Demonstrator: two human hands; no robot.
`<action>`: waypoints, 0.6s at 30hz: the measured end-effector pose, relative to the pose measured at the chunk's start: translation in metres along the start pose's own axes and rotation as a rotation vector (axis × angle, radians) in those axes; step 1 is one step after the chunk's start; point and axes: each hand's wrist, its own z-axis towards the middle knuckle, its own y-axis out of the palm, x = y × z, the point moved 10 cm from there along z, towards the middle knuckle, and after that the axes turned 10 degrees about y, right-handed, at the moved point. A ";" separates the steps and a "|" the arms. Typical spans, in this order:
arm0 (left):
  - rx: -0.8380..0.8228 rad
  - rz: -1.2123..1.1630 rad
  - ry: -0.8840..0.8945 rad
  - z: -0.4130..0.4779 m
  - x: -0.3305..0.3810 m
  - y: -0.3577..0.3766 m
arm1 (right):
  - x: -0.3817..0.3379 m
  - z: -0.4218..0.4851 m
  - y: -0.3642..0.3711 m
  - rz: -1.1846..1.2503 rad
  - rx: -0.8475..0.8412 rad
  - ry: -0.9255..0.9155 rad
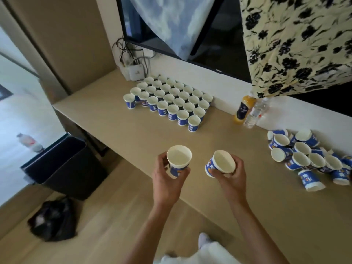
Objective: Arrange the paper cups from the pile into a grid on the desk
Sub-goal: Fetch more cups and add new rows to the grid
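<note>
A grid of several upright blue-and-white paper cups (171, 100) stands at the back of the beige desk (118, 126), near the wall. A loose pile of the same cups (308, 157) lies tumbled at the desk's right side. My left hand (167, 178) grips one upright cup (179, 161) above the desk's front edge. My right hand (232, 176) holds a second cup (221, 163), tilted toward me with its mouth showing. Both hands hover in front of the grid, left of the pile.
An orange juice bottle (243, 109) and a clear water bottle (256, 113) stand by the wall between grid and pile. A black bin (64, 168) and a black bag (53, 220) sit on the floor at left. A covered screen (219, 44) hangs above.
</note>
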 end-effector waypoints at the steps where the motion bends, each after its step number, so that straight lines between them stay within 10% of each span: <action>1: 0.012 0.000 0.006 0.008 -0.001 -0.010 | -0.002 0.001 0.014 -0.004 -0.015 0.000; 18: -0.019 0.107 -0.033 0.197 -0.089 -0.092 | 0.009 0.094 0.251 0.077 -0.086 0.132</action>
